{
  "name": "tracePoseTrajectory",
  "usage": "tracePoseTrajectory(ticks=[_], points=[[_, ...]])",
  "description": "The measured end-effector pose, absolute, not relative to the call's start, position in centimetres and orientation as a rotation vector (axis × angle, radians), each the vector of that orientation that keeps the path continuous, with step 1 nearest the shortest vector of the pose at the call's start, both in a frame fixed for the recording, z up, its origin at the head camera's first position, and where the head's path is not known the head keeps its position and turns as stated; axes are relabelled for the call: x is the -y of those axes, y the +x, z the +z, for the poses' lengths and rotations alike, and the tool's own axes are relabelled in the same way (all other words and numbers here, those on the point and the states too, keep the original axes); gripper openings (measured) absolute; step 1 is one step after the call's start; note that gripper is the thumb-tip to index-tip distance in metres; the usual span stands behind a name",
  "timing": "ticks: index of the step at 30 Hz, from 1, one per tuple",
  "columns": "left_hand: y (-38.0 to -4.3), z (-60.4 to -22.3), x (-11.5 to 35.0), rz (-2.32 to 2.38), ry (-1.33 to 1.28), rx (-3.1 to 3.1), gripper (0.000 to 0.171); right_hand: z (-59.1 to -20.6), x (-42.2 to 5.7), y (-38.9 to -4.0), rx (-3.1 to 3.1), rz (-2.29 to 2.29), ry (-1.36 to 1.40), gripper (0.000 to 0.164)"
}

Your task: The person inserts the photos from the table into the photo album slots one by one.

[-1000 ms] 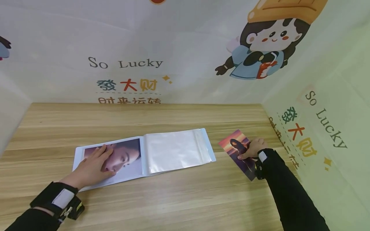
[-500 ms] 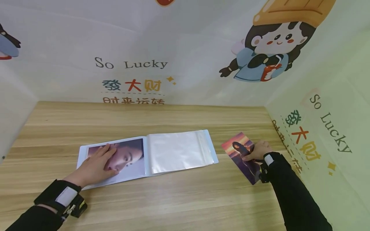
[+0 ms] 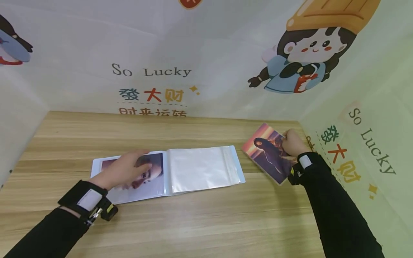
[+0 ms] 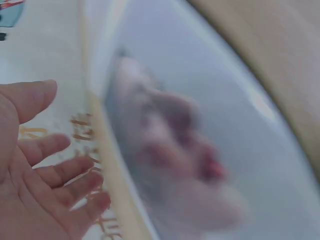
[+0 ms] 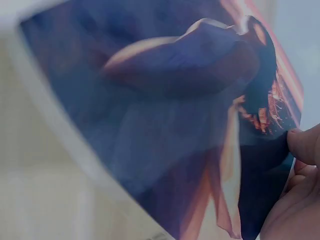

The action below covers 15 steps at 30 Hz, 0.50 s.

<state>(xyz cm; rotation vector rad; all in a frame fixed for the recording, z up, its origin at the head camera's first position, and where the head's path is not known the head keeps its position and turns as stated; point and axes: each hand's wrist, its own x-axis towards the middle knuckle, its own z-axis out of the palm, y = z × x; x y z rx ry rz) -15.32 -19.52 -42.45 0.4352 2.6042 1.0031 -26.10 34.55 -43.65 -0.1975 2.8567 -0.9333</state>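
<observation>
A photo album [image 3: 200, 168] lies spread on the table, with a face photo [image 3: 155, 186] in its left page and a clear, pale sleeve on its right. Over the left page hovers my left hand [image 3: 124, 170], fingers loosely spread and holding nothing; the left wrist view shows the same hand [image 4: 50, 170] apart from the page. On the right, my right hand [image 3: 294, 143] pinches a photo print [image 3: 269, 154] of a long-haired figure against a sunset by its edge. Close up in the right wrist view, the thumb [image 5: 302, 145] presses on the print's edge.
The wooden table [image 3: 193, 225] is bounded by a white printed cloth [image 3: 213, 71] at the back, which also rises along both sides. The right-hand cloth wall [image 3: 355, 150] stands close to my right hand.
My left hand has come up off the face photo and shifted right and back. My right hand has raised the print and moved it toward the back. The head view has shifted slightly.
</observation>
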Motion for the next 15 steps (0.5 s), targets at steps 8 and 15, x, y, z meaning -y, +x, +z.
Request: tracePoseTrajectory(ticks=[8, 15], points=[[-19.1, -38.9, 15.6, 1.524, 0.424, -2.35, 0.055, -34.8, -21.6, -25.7, -2.86, -0.821, -0.361, 0.018], [-20.2, -37.6, 12.1, 1.742, 0.24, -2.142, 0.057, -33.4, -12.7, -24.8, -2.682, -0.945, -0.715, 0.007]])
